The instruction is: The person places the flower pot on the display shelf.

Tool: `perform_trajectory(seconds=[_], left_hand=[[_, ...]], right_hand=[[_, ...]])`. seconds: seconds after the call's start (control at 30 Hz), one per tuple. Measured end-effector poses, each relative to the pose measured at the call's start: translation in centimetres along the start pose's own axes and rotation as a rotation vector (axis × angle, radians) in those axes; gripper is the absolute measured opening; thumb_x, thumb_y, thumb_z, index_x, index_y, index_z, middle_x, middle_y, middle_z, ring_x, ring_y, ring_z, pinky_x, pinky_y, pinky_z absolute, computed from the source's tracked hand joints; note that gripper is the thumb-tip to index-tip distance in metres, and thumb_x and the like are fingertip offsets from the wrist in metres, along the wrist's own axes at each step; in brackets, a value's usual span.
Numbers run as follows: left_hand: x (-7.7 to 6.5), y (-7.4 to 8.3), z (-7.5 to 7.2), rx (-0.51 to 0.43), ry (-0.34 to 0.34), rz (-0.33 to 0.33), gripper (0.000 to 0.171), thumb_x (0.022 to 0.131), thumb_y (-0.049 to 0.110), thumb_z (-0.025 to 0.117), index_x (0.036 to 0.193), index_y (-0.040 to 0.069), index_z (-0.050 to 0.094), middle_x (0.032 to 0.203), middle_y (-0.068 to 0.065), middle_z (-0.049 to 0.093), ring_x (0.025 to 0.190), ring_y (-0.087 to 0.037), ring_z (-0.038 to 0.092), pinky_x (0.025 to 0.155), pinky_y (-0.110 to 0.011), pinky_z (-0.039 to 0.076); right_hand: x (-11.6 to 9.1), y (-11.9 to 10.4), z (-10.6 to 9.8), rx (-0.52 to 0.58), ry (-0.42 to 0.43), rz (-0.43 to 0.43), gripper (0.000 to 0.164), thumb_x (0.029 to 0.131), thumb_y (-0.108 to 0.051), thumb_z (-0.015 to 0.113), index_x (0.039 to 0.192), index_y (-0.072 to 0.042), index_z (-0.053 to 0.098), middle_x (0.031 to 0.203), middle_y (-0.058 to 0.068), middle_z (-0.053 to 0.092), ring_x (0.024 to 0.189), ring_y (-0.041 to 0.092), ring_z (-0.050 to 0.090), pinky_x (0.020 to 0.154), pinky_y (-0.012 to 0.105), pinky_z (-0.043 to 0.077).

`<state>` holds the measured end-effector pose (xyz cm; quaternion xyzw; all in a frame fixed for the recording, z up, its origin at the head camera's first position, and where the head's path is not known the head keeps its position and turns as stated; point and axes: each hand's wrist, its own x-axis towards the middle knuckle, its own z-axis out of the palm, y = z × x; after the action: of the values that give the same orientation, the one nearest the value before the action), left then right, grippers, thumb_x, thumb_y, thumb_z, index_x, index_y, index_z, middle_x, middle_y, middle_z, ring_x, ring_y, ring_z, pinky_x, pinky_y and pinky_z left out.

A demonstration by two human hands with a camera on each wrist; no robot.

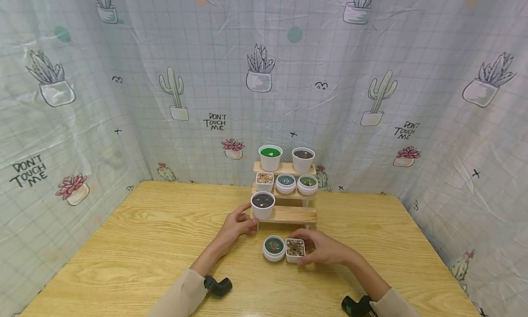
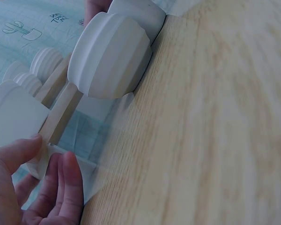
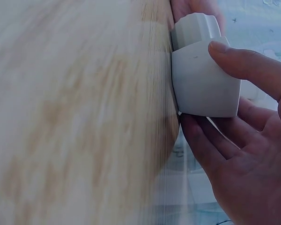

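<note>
A small three-step wooden stand holds white pots. On its lowest step, at the left end, is a round white pot with dark filling. My left hand is at that end; in the left wrist view its thumb and fingers pinch the stand's wooden end. On the table in front stand a ribbed round pot with teal filling and, right beside it, a square pot of pebbles. My right hand holds the square pot, thumb on the near side, fingers at the far side.
The middle step bears a square pebble pot, a blue-filled round pot and a green-filled round pot. Up top are a bright-green pot and a dark-filled pot. A printed curtain hangs behind the table.
</note>
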<state>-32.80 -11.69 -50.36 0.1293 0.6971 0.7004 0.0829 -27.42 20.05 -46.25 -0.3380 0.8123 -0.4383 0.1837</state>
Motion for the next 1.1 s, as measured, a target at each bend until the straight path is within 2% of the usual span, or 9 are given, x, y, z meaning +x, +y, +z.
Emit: perform_trajectory(seconds=[0.5, 0.87, 0.97, 1.1], left_hand=[[-0.03, 0.07, 0.08, 0.012, 0.003, 0.006, 0.071, 0.097, 0.012, 0.070, 0.158, 0.004, 0.035, 0.091, -0.002, 0.068, 0.085, -0.015, 0.071, 0.079, -0.029, 0.063], [-0.01, 0.05, 0.03, 0.011, -0.002, 0.007, 0.072, 0.097, 0.013, 0.070, 0.159, 0.003, 0.034, 0.091, -0.002, 0.068, 0.085, -0.014, 0.071, 0.079, -0.029, 0.063], [0.02, 0.04, 0.03, 0.007, 0.000, 0.007, 0.072, 0.097, 0.012, 0.070, 0.159, 0.003, 0.034, 0.091, -0.002, 0.068, 0.085, -0.014, 0.071, 0.078, -0.029, 0.063], [0.02, 0.07, 0.07, 0.006, 0.003, 0.005, 0.072, 0.097, 0.011, 0.070, 0.159, 0.003, 0.034, 0.091, -0.002, 0.068, 0.085, -0.015, 0.071, 0.078, -0.029, 0.063]], right_hand=[[-0.01, -0.03, 0.12, -0.042, 0.020, 0.020, 0.057, 0.088, -0.020, 0.082, 0.138, -0.006, 0.058, 0.137, 0.014, 0.063, 0.119, 0.020, 0.059, 0.099, 0.022, 0.049], [-0.06, -0.63, -0.02, -0.075, 0.029, 0.028, 0.059, 0.087, -0.021, 0.082, 0.139, -0.007, 0.059, 0.139, 0.013, 0.063, 0.123, 0.024, 0.059, 0.104, 0.030, 0.050], [-0.02, -0.79, -0.11, -0.091, 0.033, 0.036, 0.058, 0.087, -0.022, 0.082, 0.139, -0.009, 0.060, 0.138, 0.012, 0.063, 0.124, 0.024, 0.059, 0.106, 0.036, 0.050], [-0.02, -0.95, -0.16, -0.098, 0.037, 0.043, 0.057, 0.087, -0.024, 0.082, 0.139, -0.011, 0.060, 0.137, 0.008, 0.064, 0.122, 0.020, 0.059, 0.105, 0.033, 0.050]])
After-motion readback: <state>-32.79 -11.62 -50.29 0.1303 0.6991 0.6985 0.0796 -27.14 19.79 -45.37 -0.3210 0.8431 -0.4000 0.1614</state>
